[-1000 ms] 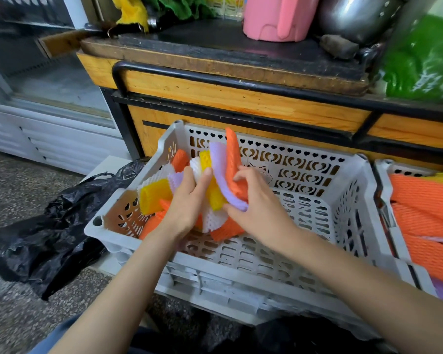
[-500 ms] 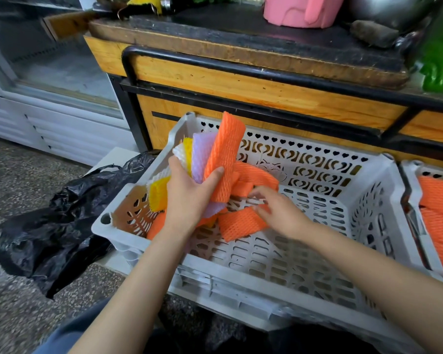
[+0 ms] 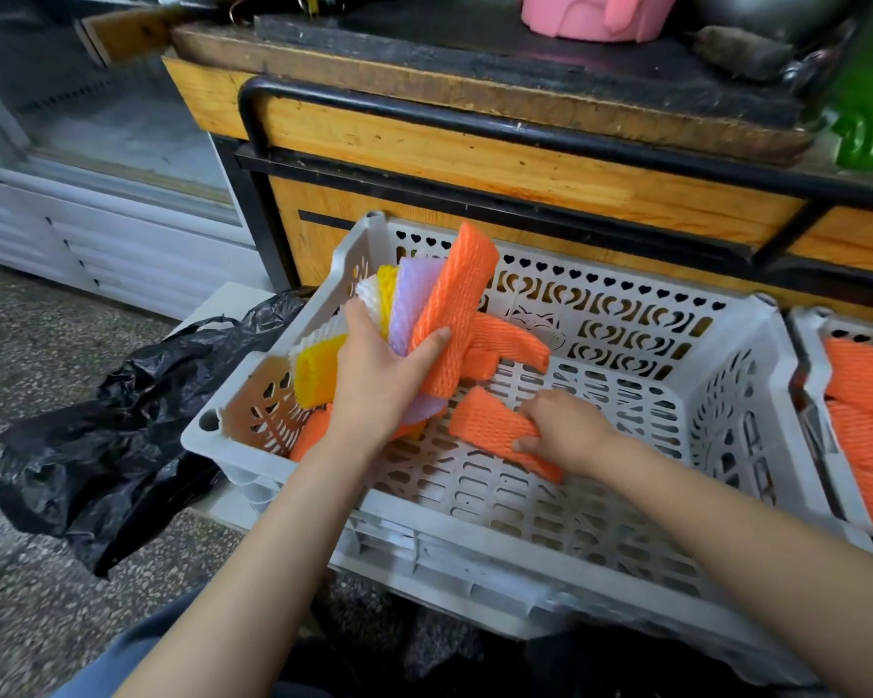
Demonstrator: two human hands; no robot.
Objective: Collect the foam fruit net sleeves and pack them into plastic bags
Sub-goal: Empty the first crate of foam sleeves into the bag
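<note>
My left hand [image 3: 381, 380] grips an upright fan of foam net sleeves [image 3: 449, 299]: orange in front, then lilac, yellow and white. It holds them over the left end of a grey perforated crate [image 3: 726, 395]. My right hand [image 3: 565, 428] is closed on a flat orange sleeve [image 3: 495, 428] lying on the crate floor. Another orange sleeve [image 3: 512, 340] lies behind it, and a yellow sleeve [image 3: 316, 367] leans in the crate's left corner. A crumpled black plastic bag [image 3: 97, 445] lies on the floor left of the crate.
A second grey crate [image 3: 807, 375] with long orange sleeves [image 3: 868, 395] stands touching on the right. Behind both runs a wooden counter with a black metal rail [image 3: 475, 113]. A pink container [image 3: 595, 12] stands on top. A white cabinet [image 3: 97, 234] is at the left.
My right hand let go of the bundle, dropped to the crate floor and closed on a loose orange sleeve. My left hand kept the fanned bundle and stayed at the crate's left end.
</note>
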